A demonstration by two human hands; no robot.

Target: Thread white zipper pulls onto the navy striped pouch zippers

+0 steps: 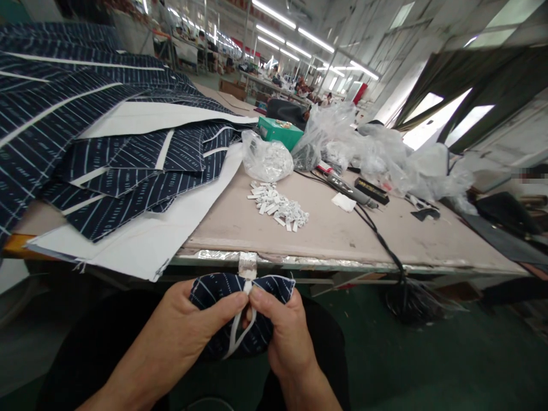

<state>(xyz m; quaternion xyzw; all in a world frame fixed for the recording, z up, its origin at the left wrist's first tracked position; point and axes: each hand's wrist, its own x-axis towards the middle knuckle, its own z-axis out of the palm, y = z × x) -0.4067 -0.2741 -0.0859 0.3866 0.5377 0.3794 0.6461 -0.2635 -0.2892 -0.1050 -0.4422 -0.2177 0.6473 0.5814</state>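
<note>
Over my lap, just below the table edge, both hands grip one navy striped fabric piece (218, 288) with a narrow white strip (234, 337) running along it. My left hand (182, 319) is closed on the cloth's left side, thumb pressed at the strip. From the right, my right hand (285, 328) pinches the same piece, its thumb meeting the left one. The strip bows apart into a small loop under the thumbs. Something small and white (247, 285) shows between the thumb tips; its kind is unclear. Most fingers are hidden behind the cloth.
On the table (342, 242) lies a pile of small white tabs (280, 205) beside a clear plastic bag (268, 157). Navy striped pieces (141, 154) are stacked at left. Behind are a green box (280, 132), a grey tool (346, 188) with a cable, and crumpled plastic bags (381, 154).
</note>
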